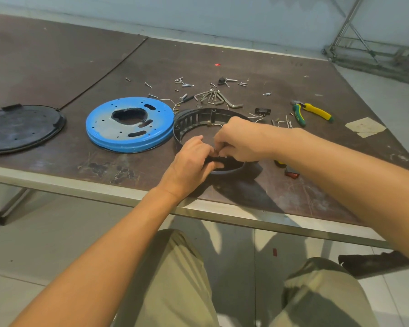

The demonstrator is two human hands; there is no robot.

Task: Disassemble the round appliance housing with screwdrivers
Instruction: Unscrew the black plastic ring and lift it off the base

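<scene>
Gripping the black housing ring (198, 119) at the near edge of the brown table (57, 67), beside the blue disc (128, 123).

I see the ring lying flat, open side up, its axis upright; being round, it has no long side. Its wall looks like matte black plastic, slotted on the far left. My left hand (191, 159) curls over the near rim and my right hand (241, 140) pinches that rim beside it. The disc is glossy painted metal.
</scene>
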